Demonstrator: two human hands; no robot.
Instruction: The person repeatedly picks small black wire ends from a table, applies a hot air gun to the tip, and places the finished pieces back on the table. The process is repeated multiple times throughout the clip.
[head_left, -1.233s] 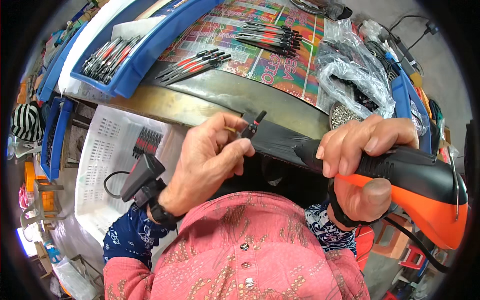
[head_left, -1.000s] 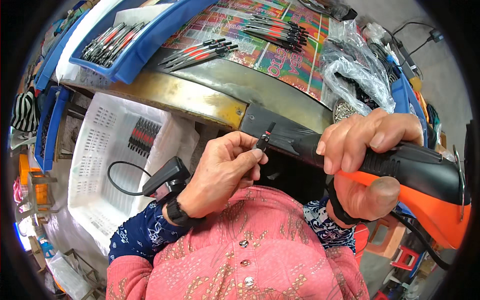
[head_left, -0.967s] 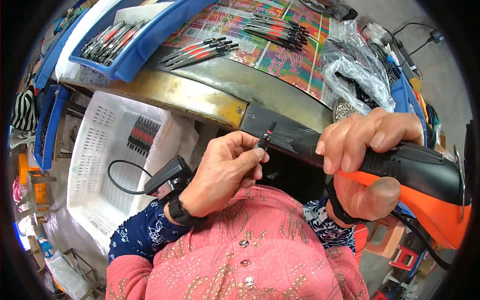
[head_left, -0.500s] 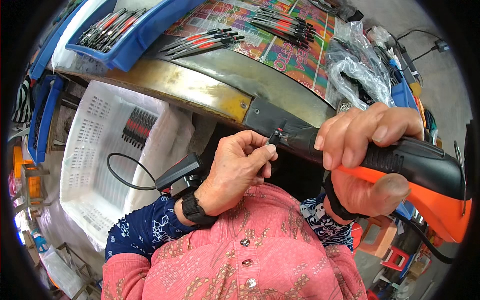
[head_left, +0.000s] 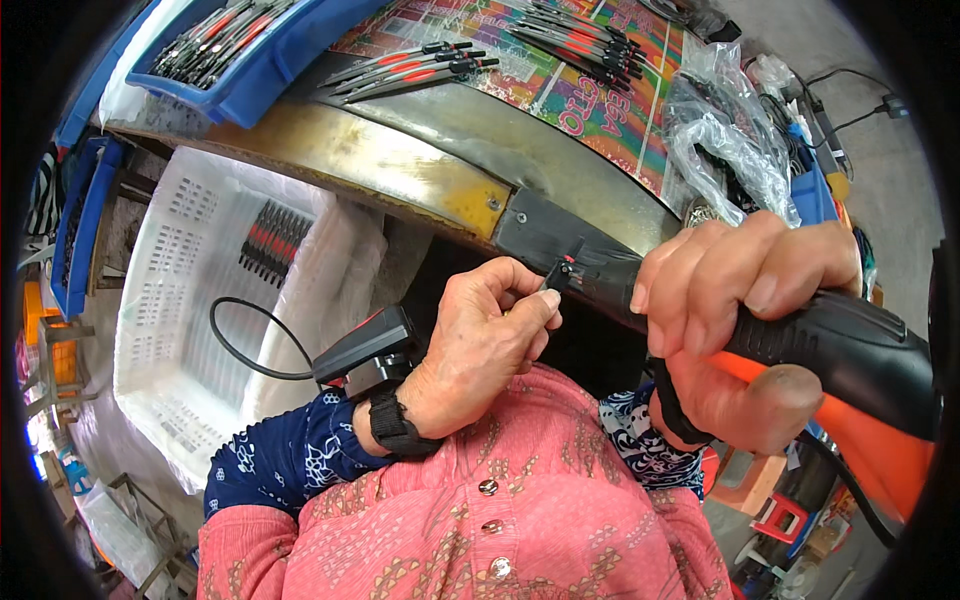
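Note:
My left hand (head_left: pixel 485 330) is closed in a pinch on a small black piece (head_left: pixel 556 278) with a reddish end, close to the bench edge. What else lies inside the left fingers is hidden. My right hand (head_left: pixel 745 285) is wrapped round an orange-and-black power tool (head_left: pixel 850 345), its thumb lying away from the tool's body. The tool points left, toward the small piece; its front end blends with the dark surroundings, so I cannot tell if the two touch. Beside them, a black plate (head_left: pixel 545 225) is fixed along the bench edge.
Slim grey, black and red sticks (head_left: pixel 415 72) lie on the bench (head_left: pixel 400 150), with another pile (head_left: pixel 580 42) farther right. A blue bin (head_left: pixel 235 92) holds more. Below left stands a white crate (head_left: pixel 165 330) with similar sticks. Clear plastic bags (head_left: pixel 725 130) sit at right.
The view has shifted slightly. The right hand and power tool sit a little farther right and lower at the rear; the left hand keeps its pinch on the small piece.

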